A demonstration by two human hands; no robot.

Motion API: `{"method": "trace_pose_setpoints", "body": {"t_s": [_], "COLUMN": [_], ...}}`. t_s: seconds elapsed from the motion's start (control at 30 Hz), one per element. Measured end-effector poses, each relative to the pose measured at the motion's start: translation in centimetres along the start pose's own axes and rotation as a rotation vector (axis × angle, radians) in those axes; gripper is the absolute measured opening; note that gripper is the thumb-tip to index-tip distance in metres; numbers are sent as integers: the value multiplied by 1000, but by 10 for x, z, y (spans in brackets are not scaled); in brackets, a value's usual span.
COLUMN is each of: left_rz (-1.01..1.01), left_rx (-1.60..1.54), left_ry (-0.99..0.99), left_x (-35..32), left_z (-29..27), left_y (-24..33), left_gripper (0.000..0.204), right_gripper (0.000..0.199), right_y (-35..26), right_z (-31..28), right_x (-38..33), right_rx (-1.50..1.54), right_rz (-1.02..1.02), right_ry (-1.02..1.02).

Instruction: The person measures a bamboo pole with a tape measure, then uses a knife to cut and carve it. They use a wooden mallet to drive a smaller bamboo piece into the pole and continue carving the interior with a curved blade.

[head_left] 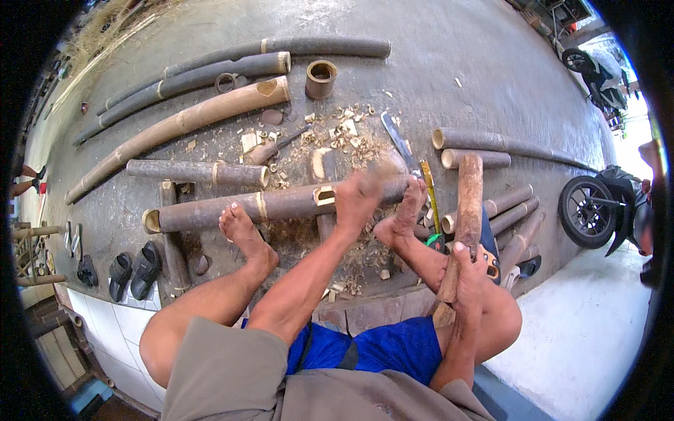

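A thick bamboo pole (225, 212) lies crosswise in front of me, with a squared notch (324, 196) cut in its upper side. My left hand (357, 200) is closed at the pole just right of the notch; what it grips is blurred and hidden. Both my bare feet rest on the pole, left foot (246, 235) and right foot (406, 214). My right hand (469, 270) is wrapped round a club-shaped wooden mallet (470, 200), its thick end pointing away from me, over my right knee.
Wood chips (351, 133) litter the floor beyond the pole, with a wooden-handled chisel (270, 149) and a long blade (399, 137). A yellow tape measure (430, 189) and a saw (489, 256) lie right. More bamboo poles (182, 121) lie around; sandals (144, 270) sit left, a motorbike (593, 210) right.
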State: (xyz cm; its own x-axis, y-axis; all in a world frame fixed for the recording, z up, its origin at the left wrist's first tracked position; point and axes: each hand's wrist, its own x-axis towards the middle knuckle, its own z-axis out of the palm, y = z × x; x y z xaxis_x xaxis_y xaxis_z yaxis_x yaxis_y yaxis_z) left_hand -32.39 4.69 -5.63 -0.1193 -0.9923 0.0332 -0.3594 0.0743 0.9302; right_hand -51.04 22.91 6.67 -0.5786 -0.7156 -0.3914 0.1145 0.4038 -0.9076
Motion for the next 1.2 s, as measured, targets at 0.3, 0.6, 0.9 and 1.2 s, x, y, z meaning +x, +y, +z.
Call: {"method": "trace_pose_setpoints", "body": {"t_s": [0.3, 0.6, 0.9, 1.2], "left_rz": [-130, -373, -168, -181], "left_rx": [-749, -1044, -733, -734], "left_ry": [442, 513, 635, 625], "left_x": [34, -3, -25, -28], "left_z": [-101, -100, -82, -71], "left_y": [3, -48, -74, -109], "left_gripper": [17, 24, 16, 22], "right_gripper": [45, 67, 73, 58], "right_y": [-43, -122, -154, -149], "right_z": [73, 179, 256, 289], "right_x": [-23, -18, -3, -1], "right_rx": [-196, -535, -1029, -601], "right_rz": [68, -396, -1008, -1333], "right_ry": [-239, -623, -869, -895]}}
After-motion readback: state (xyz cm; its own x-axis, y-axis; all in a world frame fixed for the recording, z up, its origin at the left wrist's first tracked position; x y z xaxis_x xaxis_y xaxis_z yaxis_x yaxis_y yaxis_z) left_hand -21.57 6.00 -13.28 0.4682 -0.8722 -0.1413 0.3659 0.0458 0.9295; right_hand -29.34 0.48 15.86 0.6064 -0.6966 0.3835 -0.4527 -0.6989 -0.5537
